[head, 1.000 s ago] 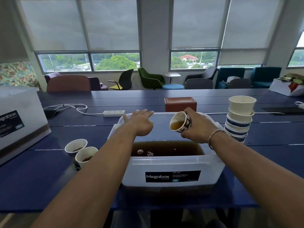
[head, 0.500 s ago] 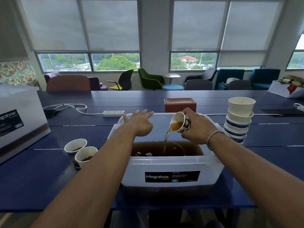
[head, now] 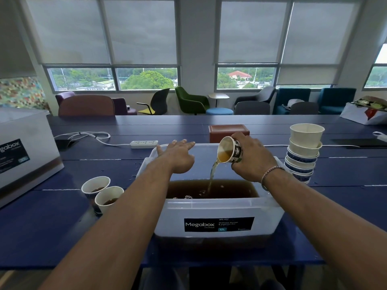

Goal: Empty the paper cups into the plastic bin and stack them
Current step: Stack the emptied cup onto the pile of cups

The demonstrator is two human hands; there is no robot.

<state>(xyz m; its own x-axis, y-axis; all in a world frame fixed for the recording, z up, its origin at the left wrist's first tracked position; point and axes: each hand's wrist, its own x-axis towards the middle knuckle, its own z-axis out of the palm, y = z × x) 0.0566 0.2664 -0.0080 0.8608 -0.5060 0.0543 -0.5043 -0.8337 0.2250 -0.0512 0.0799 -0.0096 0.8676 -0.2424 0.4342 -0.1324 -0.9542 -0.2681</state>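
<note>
Right hand (head: 249, 159) grips tilted paper cup (head: 229, 150) above plastic bin (head: 209, 210); amber stream falling into brown liquid inside. Left hand (head: 178, 156) flat, fingers straight, holding nothing, at bin's far left rim; contact unclear. Two filled cups (head: 102, 193) left of bin; stacked cups (head: 303, 153) right of it.

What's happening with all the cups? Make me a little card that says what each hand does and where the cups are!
Right hand: grips a tilted paper cup and pours
Pour: a thin brownish stream falls into the plastic bin
Bin contents: dark brown liquid with bubbles
Left hand: open, fingers straight, above the bin's far left corner
Cups waiting: two cups on the table left of the bin, each with some brown liquid
Emptied cups: a stack right of the bin
</note>
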